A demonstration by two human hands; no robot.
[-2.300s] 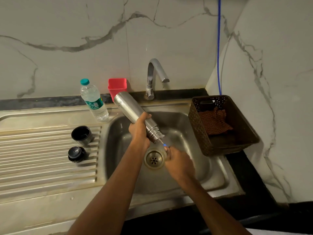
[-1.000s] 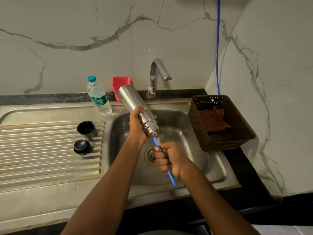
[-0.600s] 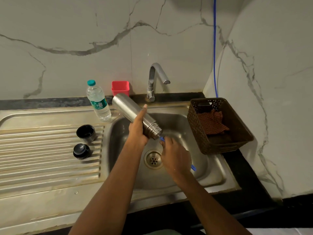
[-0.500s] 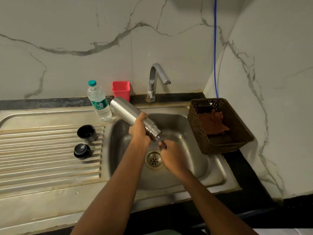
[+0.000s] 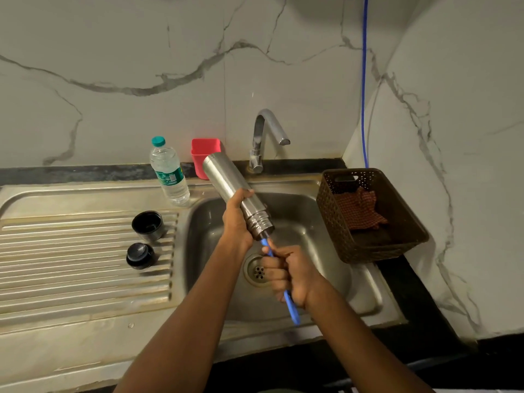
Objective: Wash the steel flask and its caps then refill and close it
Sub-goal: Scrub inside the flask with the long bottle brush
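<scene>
Right hand is fisted around the blue brush handle. Left hand is wrapped around the flask near its neck, mouth tilted down over the sink. The handle, nearly buried 0.5 s ago, is now drawn out, so interior scrubbing continues. The 2 caps, hollow cap and stopper, wait on the drainboard.

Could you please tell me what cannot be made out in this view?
Head view: working end of the blue handle, hidden inside the steel flask.
Head view: the flask's interior, hidden by its own wall.
Head view: the handle's middle, covered by the right hand.
Head view: label text on the plastic bottle, too small.
</scene>
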